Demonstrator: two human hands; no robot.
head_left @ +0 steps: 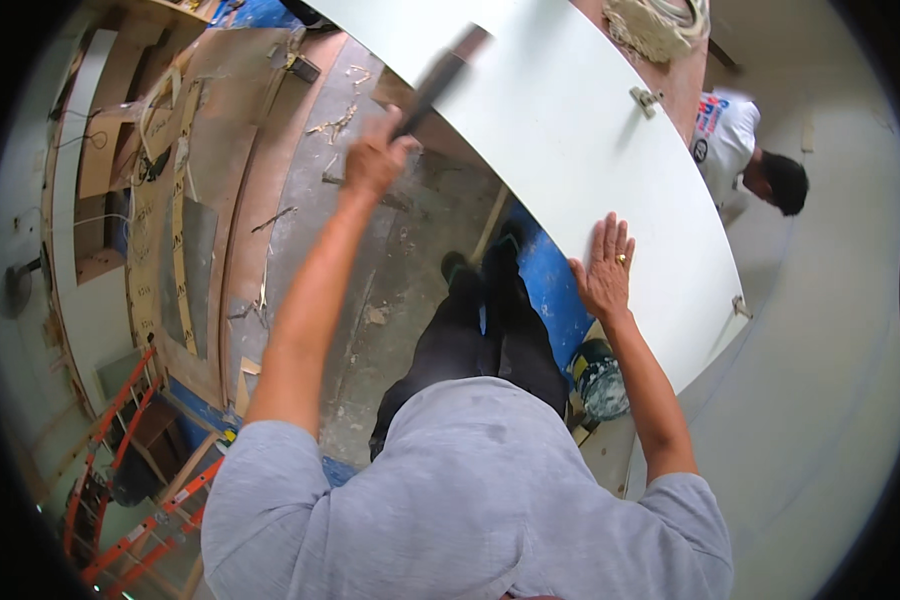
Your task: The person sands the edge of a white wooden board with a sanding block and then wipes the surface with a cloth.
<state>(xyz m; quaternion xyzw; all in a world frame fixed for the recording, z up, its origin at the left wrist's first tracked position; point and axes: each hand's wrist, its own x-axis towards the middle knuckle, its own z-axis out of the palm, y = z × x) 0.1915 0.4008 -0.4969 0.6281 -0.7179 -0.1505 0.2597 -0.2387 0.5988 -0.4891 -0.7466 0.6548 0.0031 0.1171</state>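
Observation:
A large white door panel (560, 140) lies in front of me, with metal hinges (646, 101) fixed along its far edge. My left hand (374, 158) is closed round a long, dark, bar-shaped tool (442, 80). The tool slants over the panel's near edge; motion smears it, and its exact kind cannot be told. Flat on the panel, near its right part, rests my right hand (607, 270), fingers stretched out, a ring on one finger.
Below the panel stands a paint-smeared bucket (600, 380) by a blue sheet (545, 285). A person in a white shirt (725, 135) bends beyond the far edge. Bundled cloth (650, 25) lies on a board. Orange ladders (160, 520) and wooden boards (210, 140) occupy the left.

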